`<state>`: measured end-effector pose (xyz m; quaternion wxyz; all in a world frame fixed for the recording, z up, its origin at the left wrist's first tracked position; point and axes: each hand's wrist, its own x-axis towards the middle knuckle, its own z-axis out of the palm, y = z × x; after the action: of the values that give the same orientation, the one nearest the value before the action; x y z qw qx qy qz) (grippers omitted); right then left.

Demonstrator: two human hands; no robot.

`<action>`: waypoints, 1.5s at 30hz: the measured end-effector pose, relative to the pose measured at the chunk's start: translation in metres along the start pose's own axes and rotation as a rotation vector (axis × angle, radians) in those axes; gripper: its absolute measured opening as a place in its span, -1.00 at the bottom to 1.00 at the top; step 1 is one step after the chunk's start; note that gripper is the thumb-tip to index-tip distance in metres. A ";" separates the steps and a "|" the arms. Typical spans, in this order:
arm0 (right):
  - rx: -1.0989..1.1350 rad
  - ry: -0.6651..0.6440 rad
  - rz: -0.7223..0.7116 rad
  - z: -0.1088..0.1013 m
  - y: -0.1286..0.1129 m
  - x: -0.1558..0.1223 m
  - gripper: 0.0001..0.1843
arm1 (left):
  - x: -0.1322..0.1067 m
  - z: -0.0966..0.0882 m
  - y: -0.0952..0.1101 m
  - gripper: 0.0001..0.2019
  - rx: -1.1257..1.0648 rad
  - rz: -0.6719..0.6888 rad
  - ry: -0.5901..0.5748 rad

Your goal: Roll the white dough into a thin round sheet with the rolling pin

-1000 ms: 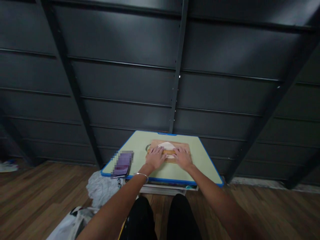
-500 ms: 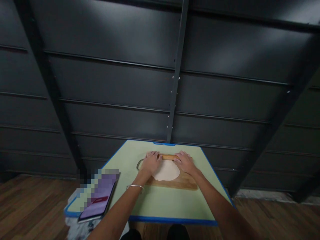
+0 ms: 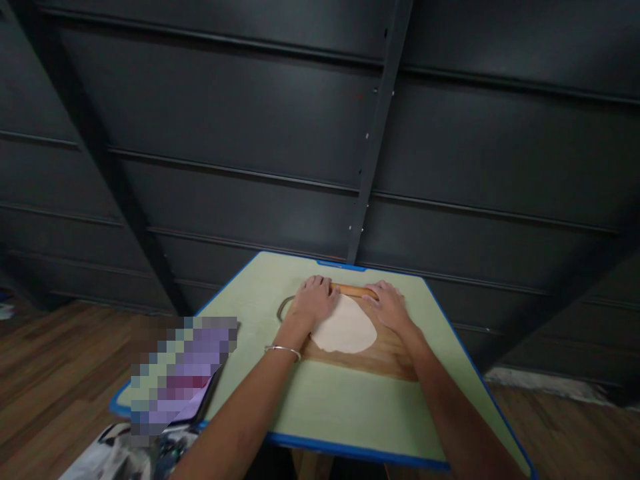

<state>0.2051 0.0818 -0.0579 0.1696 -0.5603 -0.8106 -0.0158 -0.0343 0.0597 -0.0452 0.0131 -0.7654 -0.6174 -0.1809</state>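
Observation:
A wooden rolling pin (image 3: 353,290) lies crosswise at the far edge of a flat, pale sheet of dough (image 3: 347,327). My left hand (image 3: 316,299) is closed over the pin's left end, and a metal bangle circles that wrist. Over the right end, my right hand (image 3: 389,305) curls its fingers the same way. Beneath the dough is a wooden cutting board (image 3: 385,367) with a curved metal handle (image 3: 283,308) on its left side. Both hands cover the tips of the pin.
The board rests on a pale green table (image 3: 300,413) with a blue rim. A tablet or phone (image 3: 200,373), partly pixelated, lies at the left edge. Patterned cloth (image 3: 135,453) shows below that corner. A dark panelled wall (image 3: 240,120) rises behind the table.
The camera view has shifted and tilted, so the table sits higher in the picture. Both hands stay on the rolling pin, which remains at the dough's far edge.

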 end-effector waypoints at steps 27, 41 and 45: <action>0.223 0.084 -0.083 -0.020 -0.013 0.003 -0.58 | 0.003 -0.022 0.006 -0.73 0.045 -0.109 0.042; -0.001 -0.132 0.241 -0.031 -0.035 0.002 -0.64 | 0.001 -0.031 0.006 -0.64 0.055 -0.063 -0.124; -0.007 -0.142 0.237 -0.031 -0.037 0.000 -0.59 | -0.005 -0.032 0.013 -0.65 0.179 -0.065 -0.082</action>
<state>0.1798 0.0611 -0.0230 0.1106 -0.6524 -0.7486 0.0411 -0.0313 0.0442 -0.0145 0.0503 -0.7476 -0.6555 -0.0935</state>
